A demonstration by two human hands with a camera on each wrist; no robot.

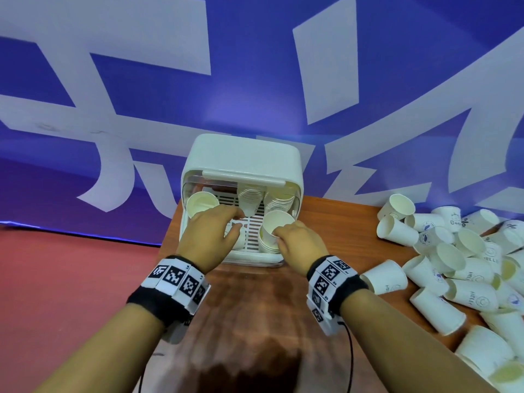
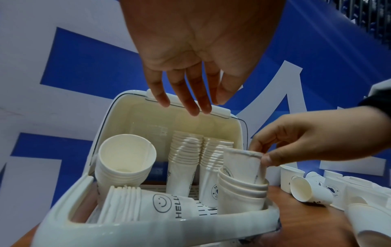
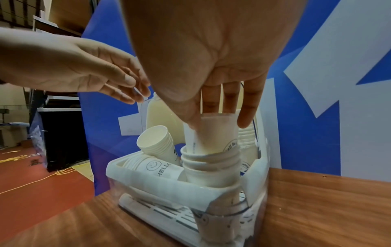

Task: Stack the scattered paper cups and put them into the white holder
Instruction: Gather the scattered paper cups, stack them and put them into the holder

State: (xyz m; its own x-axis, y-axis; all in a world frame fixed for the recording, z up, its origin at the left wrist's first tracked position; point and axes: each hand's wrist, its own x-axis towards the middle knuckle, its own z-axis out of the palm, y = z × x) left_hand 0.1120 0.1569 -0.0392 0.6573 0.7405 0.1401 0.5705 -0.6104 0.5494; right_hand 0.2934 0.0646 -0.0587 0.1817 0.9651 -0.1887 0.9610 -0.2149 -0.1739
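With my right hand (image 2: pixel 313 138) pinching the cup (image 2: pixel 243 164) by its rim, half-nested in the holder's (image 2: pixel 148 234) front-right stack (image 2: pixel 241 193), I'd press straight down, left hand (image 2: pixel 196 55) open above.

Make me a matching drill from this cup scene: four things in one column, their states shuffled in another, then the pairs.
1. right hand
2. left hand
3. HELLO stack
4. loose cups

a. scattered on the table
b. lying on its side in the white holder
c. open, holding nothing
d. pinching a cup's rim

Pairs: 1-d, 2-c, 3-b, 4-a
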